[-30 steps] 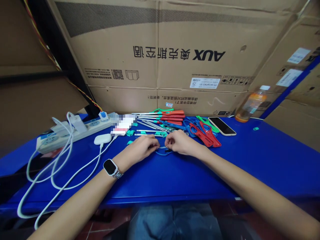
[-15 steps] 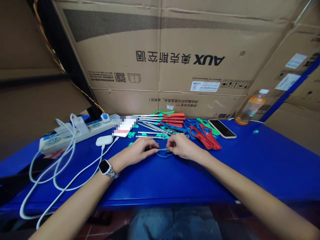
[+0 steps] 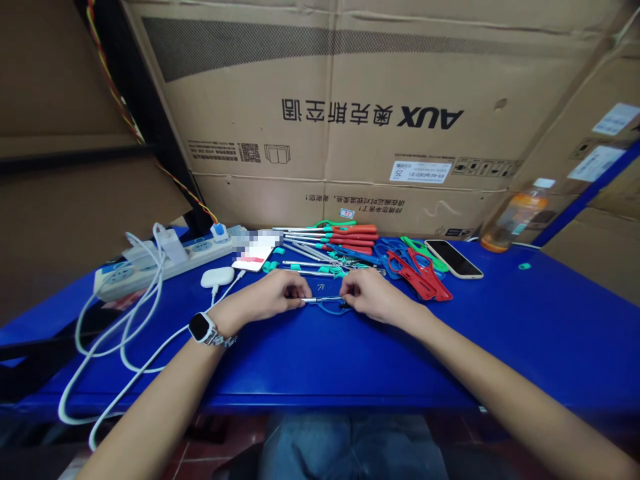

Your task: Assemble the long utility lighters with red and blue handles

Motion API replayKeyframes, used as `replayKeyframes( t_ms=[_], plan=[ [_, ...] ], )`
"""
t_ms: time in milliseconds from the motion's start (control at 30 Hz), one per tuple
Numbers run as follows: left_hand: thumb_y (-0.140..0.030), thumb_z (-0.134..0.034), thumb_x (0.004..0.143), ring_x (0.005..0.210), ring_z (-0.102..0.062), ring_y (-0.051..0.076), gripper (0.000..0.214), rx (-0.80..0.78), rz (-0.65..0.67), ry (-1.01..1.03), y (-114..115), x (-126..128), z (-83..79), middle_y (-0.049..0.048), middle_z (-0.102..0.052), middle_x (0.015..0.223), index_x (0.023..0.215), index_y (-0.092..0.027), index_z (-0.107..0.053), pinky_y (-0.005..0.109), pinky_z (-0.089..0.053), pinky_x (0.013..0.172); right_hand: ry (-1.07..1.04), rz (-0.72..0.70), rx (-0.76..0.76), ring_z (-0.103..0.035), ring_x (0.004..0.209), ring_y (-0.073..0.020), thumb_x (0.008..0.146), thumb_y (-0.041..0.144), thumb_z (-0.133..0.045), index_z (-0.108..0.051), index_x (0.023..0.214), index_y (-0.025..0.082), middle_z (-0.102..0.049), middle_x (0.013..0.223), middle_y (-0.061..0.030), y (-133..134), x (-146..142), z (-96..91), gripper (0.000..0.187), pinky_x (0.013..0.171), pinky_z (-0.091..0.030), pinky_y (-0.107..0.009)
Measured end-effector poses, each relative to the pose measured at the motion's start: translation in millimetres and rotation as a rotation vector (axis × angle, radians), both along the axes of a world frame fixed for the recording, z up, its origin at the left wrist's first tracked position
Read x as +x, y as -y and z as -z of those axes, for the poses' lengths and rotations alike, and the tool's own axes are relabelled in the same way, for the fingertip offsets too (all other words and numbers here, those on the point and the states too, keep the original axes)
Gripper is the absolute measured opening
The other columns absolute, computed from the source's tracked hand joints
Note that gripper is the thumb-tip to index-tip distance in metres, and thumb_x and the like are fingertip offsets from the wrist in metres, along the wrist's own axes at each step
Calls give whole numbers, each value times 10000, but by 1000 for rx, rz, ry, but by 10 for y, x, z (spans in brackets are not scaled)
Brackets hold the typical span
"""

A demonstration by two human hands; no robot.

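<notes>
Both my hands rest on the blue table (image 3: 350, 353), pinched on a small pair of scissors (image 3: 327, 303) with a thin metal blade and a blue plastic handle. My left hand (image 3: 275, 297), with a smartwatch on its wrist, grips the blade end. My right hand (image 3: 370, 295) closes on the blue handle end. Just behind them lies a pile of scissors (image 3: 345, 243) with red, green and blue handles and teal blade caps. Two tiny metal bits (image 3: 321, 287) lie between my hands.
A white power strip (image 3: 165, 260) with white cables sits at the left, beside a white charger puck (image 3: 217, 276). A phone (image 3: 453, 258) and an orange drink bottle (image 3: 515, 217) are at the right. Large cardboard boxes (image 3: 350, 113) wall off the back.
My hands have drawn slightly apart, and the metal blade now shows between them. The view has shifted a little to the left.
</notes>
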State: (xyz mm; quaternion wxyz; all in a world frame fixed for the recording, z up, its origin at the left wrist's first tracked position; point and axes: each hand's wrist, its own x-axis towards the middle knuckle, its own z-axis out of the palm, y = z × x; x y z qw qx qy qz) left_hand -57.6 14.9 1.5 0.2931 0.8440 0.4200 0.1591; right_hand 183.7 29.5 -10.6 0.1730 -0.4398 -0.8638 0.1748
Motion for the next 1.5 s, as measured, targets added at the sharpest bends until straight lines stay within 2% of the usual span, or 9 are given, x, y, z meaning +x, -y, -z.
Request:
replayKeyframes(
  t_ms=[267, 400, 600, 833, 1033, 1167, 1367, 1500],
  plan=[
    [-225, -641, 820, 630, -539, 124, 106, 57, -25, 14, -4, 25, 49, 22, -649, 736, 853, -141, -696, 227, -425, 587, 4, -5, 9, -510, 571, -99, 741, 37, -624, -709, 698, 152, -640, 640, -3, 12, -4, -2, 149, 577, -347, -217],
    [-240, -654, 804, 684, -563, 140, 149, 81, -22, -3, 19, 36, 34, 38, -669, 811, 908, -150, -711, 240, -451, 624, -13, -15, -1, -506, 546, -93, 737, 28, -616, -702, 685, 154, -632, 616, 7, 2, 2, 4, 161, 569, -346, -213],
    [-215, -573, 866, 718, -590, 145, 170, 74, 21, -15, 38, 52, 7, 56, -699, 875, 921, -150, -720, 250, -467, 660, -13, -14, 6, -514, 552, -96, 733, 30, -614, -698, 677, 156, -639, 616, 4, 10, 3, 6, 162, 573, -348, -215],
    [-205, -638, 827, 619, -524, 124, 77, 46, -34, 42, -8, 85, 76, 18, -623, 720, 798, -135, -656, 224, -416, 566, 1, 1, -18, -505, 546, -94, 721, 20, -608, -692, 669, 150, -624, 602, 8, 30, -10, -22, 163, 554, -339, -212],
    [-229, -684, 810, 729, -619, 157, 86, 22, -29, 79, -88, 41, 149, 48, -713, 833, 809, -147, -710, 255, -467, 662, -9, -38, -34, -502, 539, -89, 718, 11, -596, -697, 682, 152, -613, 589, 20, 0, 3, -16, 177, 552, -331, -204],
    [-209, -671, 817, 727, -625, 155, 80, 54, 5, 55, -83, 43, 118, 52, -716, 832, 782, -149, -710, 254, -469, 665, -10, -35, -28, -494, 536, -88, 724, 13, -600, -693, 675, 149, -609, 585, 19, -3, 1, -16, 172, 554, -330, -204],
    [-257, -654, 844, 678, -582, 145, 118, 147, 6, -54, -28, 89, 92, 38, -687, 791, 820, -147, -690, 253, -433, 627, -15, -31, -31, -501, 540, -87, 728, 22, -597, -688, 669, 149, -616, 590, 18, -5, 0, -2, 167, 555, -336, -206],
    [-327, -663, 866, 725, -590, 154, 192, 199, 3, -32, -21, 129, 136, 34, -682, 838, 969, -168, -697, 260, -460, 673, -23, -33, -16, -510, 555, -90, 727, 25, -597, -685, 668, 150, -624, 600, 16, -14, 14, 19, 164, 553, -336, -206]
  ],
)
